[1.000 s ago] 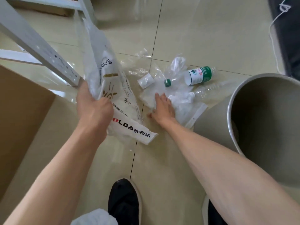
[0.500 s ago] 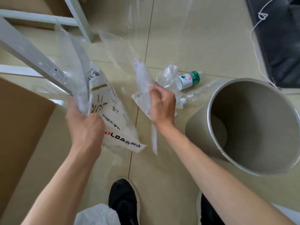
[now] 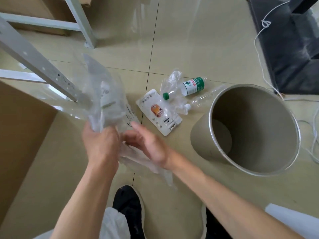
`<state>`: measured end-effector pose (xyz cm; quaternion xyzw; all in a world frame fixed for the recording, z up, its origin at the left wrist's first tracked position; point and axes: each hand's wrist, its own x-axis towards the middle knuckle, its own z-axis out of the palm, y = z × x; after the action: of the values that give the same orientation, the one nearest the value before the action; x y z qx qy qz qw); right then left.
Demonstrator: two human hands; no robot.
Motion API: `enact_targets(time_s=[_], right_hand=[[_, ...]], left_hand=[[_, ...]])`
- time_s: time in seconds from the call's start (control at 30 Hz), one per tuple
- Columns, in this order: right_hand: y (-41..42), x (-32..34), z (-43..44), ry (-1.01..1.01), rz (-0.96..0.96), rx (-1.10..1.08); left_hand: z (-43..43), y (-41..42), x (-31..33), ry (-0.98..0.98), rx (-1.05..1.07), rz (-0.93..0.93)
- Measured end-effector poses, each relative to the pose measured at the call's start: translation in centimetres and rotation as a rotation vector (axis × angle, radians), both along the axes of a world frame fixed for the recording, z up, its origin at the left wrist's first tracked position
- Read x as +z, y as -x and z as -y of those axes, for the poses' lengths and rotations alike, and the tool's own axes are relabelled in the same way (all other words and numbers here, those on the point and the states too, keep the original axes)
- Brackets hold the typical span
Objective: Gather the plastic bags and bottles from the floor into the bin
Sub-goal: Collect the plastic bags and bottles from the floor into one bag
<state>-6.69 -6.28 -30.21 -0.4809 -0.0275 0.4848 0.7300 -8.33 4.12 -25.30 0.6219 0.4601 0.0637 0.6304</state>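
My left hand (image 3: 101, 145) grips a bunch of clear and printed plastic bags (image 3: 107, 95) that stands up above it. Close beside it, my right hand (image 3: 148, 144) holds a clear bag (image 3: 146, 163) that hangs under my wrist. On the floor ahead lie a white printed pouch (image 3: 158, 112), a crumpled clear bag (image 3: 172, 81), a bottle with a green cap and green-white label (image 3: 189, 87) and a clear bottle (image 3: 203, 99). The grey round bin (image 3: 200, 135) stands open to the right, its inside showing nothing.
A cardboard box (image 3: 24, 135) is at my left, with a white metal frame (image 3: 39, 62) behind it. A dark object with white cords (image 3: 290, 49) sits at the far right. My black shoes (image 3: 129, 211) are on the tiled floor below.
My right hand lifted a clear bag off the pile and brought it over to my left hand. That uncovered the white pouch. The view has shifted, so the bin shows more fully.
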Motion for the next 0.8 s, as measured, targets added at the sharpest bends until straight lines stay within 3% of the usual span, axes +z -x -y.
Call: enact_targets(time_s=[0.07,0.13,0.17,0.23,0.3,0.43,0.53,0.67,0.8], right_hand=[[-2.2,-2.6,0.3,0.098,-0.047,-0.194],[-4.8,-6.7,1.4,0.523,0.152,-0.465],[-5.9,-9.0,2.1,0.823,0.343,-0.474],[-6.6,-12.6,3.2,1.270,0.635,-0.114],[-6.2,-15.6,4.2,1.450,0.748,0.166],[-5.5,-17.5,4.4,1.474,0.915,0.091],[-5.4,-16.8,4.2,1.483,1.011,0.217],[-5.3,-15.3,3.3,1.474,0.981,0.301],[-4.3,-15.3,3.2,1.480,0.996,0.252]], left_hand=[[0.0,0.3,-1.1,0.022,0.111,-0.009],[-0.1,0.4,-2.0,0.042,0.150,-0.014],[-0.2,0.4,-2.6,0.046,0.154,-0.012],[-0.4,0.3,-3.3,0.031,0.158,-0.017],[-0.5,0.1,-3.5,0.026,0.137,-0.010],[-0.7,-0.2,-3.7,0.016,0.124,0.019],[-0.6,-0.3,-3.9,0.020,0.118,0.018],[-0.2,-0.1,-3.6,0.008,0.127,-0.001],[-0.5,0.4,-3.4,0.018,0.147,0.004]])
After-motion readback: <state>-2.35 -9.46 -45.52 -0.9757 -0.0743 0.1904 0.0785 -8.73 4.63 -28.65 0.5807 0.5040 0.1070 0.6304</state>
